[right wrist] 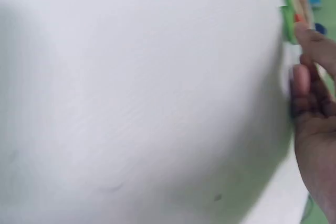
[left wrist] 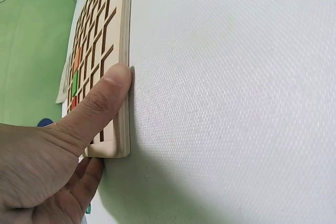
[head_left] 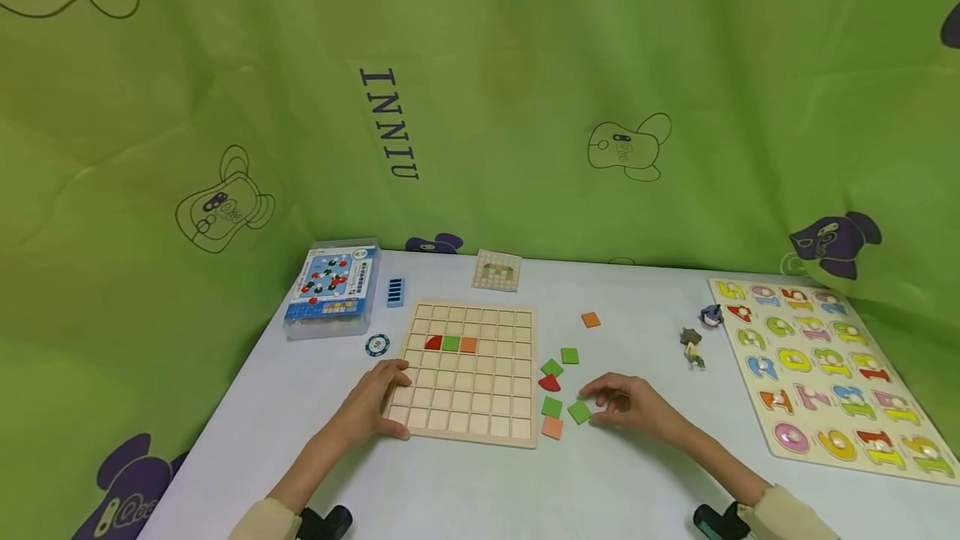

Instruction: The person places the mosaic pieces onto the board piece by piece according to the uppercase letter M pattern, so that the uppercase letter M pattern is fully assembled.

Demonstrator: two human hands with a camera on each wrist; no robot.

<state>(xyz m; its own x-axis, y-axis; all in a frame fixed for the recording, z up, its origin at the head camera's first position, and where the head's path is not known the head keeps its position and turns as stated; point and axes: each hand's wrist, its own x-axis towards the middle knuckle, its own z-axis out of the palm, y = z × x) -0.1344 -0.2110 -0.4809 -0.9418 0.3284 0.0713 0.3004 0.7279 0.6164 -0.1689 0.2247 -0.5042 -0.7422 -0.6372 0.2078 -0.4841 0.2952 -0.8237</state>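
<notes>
Left hand (head_left: 378,407) braces the near-left corner of the wooden grid board (head_left: 471,372), thumb (left wrist: 107,100) flat on its edge, fingers relaxed, gripping nothing. Right hand (head_left: 626,403) has curled fingers touching a green square tile (head_left: 579,412) lying on the surface just right of the board; a real pinch can't be told. Best pinch the tile by its edges, lift cleanly past neighbouring tiles, keep the board pinned.

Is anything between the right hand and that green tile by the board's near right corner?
Nothing visible. The right hand already has its fingertips at the green tile, which lies flat on the table just right of the board. The other loose tiles sit beside it, not between.
</notes>
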